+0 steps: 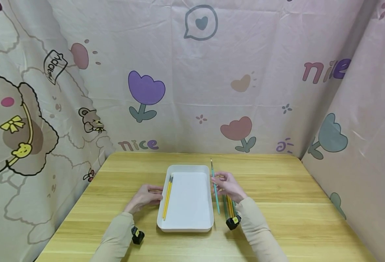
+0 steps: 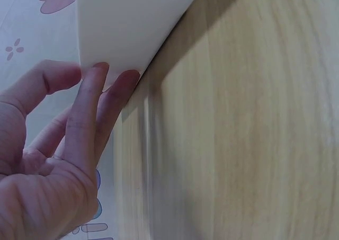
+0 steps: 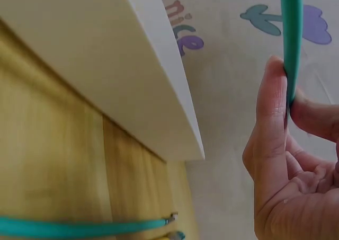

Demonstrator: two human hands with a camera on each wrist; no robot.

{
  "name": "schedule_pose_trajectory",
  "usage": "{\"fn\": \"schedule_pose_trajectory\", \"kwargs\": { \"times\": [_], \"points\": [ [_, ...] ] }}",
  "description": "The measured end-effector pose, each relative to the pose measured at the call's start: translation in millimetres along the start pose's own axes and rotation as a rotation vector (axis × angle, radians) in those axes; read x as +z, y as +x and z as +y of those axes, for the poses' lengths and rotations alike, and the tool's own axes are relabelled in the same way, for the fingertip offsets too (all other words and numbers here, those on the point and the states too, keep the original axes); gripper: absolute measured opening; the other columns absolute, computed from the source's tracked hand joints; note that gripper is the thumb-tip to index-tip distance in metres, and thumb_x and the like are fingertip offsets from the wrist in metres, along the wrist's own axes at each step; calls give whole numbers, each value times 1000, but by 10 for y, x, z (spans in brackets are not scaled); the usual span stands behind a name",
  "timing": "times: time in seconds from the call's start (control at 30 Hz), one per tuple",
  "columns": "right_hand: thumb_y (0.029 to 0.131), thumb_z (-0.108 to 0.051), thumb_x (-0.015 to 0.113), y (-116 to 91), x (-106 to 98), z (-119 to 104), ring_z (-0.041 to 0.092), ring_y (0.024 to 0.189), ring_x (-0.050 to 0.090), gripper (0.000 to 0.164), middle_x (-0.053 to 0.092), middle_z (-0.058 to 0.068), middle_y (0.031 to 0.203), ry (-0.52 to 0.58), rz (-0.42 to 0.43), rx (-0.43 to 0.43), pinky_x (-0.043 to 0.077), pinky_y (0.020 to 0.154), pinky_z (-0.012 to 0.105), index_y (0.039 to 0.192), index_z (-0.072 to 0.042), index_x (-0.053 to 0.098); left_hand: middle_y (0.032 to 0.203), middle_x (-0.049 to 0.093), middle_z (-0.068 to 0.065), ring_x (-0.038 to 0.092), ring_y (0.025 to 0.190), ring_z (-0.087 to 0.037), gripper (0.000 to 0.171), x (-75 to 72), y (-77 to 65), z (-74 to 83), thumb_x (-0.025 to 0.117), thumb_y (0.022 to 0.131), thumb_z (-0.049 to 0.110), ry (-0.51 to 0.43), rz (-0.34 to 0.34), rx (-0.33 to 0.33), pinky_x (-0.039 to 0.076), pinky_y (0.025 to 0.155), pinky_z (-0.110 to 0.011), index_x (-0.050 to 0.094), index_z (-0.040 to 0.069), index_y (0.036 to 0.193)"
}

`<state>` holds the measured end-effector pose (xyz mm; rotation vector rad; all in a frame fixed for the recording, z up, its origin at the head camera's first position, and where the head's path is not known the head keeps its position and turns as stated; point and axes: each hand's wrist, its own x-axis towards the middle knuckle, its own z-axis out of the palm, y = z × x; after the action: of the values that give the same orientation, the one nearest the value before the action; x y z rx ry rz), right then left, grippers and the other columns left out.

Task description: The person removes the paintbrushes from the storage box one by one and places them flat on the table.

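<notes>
A white rectangular tray [image 1: 192, 203] lies on the wooden table, with two yellow paintbrushes [image 1: 167, 198] side by side along its left inner wall. My left hand [image 1: 145, 197] is at the tray's left side; in the left wrist view its extended fingertips [image 2: 99, 73] touch the outer wall. Just outside the right rim, my right hand [image 1: 226, 185] pinches a teal paintbrush [image 1: 216, 196] between thumb and fingers, bristles pointing away. The right wrist view shows the teal handle [image 3: 292, 33] raised beside the tray's wall [image 3: 106, 65].
Several green and yellow brushes [image 1: 229, 205] lie on the table right of the tray, partly hidden beneath the right wrist. A teal brush [image 3: 85, 228] among them shows in the right wrist view. Printed curtains [image 1: 192, 91] hang behind the table [image 1: 271, 182] and at both sides.
</notes>
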<state>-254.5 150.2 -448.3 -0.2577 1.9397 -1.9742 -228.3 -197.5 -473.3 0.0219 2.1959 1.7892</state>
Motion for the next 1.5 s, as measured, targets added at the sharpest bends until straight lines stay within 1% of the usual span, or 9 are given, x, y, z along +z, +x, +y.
{"fn": "schedule_pose_trajectory", "kwargs": {
  "times": [0.17,0.27,0.4,0.57,0.73,0.87,1.07,1.23,1.5],
  "points": [
    [102,-13,56,-67,-120,34,10,64,63,22,67,-4,80,-7,2,-15,61,59,25,117,2,52,118,68,-33,72,91,-20,49,1,2,-11,68,86,-7,-5,5,-1,66,82,-35,52,-20,131],
    [102,-12,57,-110,-204,58,9,64,63,15,67,-6,77,0,17,-6,61,59,24,112,-3,54,119,68,-34,73,92,-22,50,-2,0,-9,68,86,-7,-7,0,2,66,83,-36,52,-20,131],
    [102,-11,56,-173,-324,94,10,64,63,11,67,-4,77,15,37,10,59,56,22,110,-2,55,122,65,-35,73,96,-25,50,-11,-7,-2,67,87,-7,-3,-15,13,66,84,-36,50,-21,133],
    [101,-11,57,-253,-461,147,11,68,65,23,69,-1,83,1,73,42,61,59,21,118,3,51,120,67,-34,73,94,-24,50,-9,-13,2,67,87,-7,3,-9,8,66,83,-35,51,-20,132],
    [100,-12,59,-318,-596,203,12,73,68,38,70,2,88,-14,76,58,64,67,26,129,10,46,118,68,-33,73,92,-22,49,-6,-12,-5,68,87,-7,4,-7,4,66,82,-35,52,-20,132],
    [100,-13,59,-351,-688,243,11,73,67,42,71,1,87,-14,67,72,65,69,27,132,11,43,121,66,-35,73,95,-23,50,-11,-13,-7,67,87,-7,-2,-23,12,66,83,-35,51,-21,132],
    [99,-15,62,-369,-763,273,10,72,67,40,72,1,87,-55,103,82,64,66,25,128,8,48,122,65,-36,73,98,-26,50,-20,-15,-5,67,87,-7,-11,-33,18,66,84,-35,50,-21,133],
    [98,-13,63,-371,-806,298,9,67,65,40,74,2,87,-89,139,102,63,61,23,128,10,49,122,65,-36,73,98,-26,50,-20,-17,-4,66,87,-8,-18,-34,17,66,84,-35,49,-21,133],
    [97,-10,64,-352,-829,323,8,65,65,36,74,0,83,-88,124,119,62,60,22,124,8,50,123,65,-35,73,98,-26,50,-7,-19,1,67,87,-7,2,-14,14,66,83,-35,52,-20,132]
  ]
}}
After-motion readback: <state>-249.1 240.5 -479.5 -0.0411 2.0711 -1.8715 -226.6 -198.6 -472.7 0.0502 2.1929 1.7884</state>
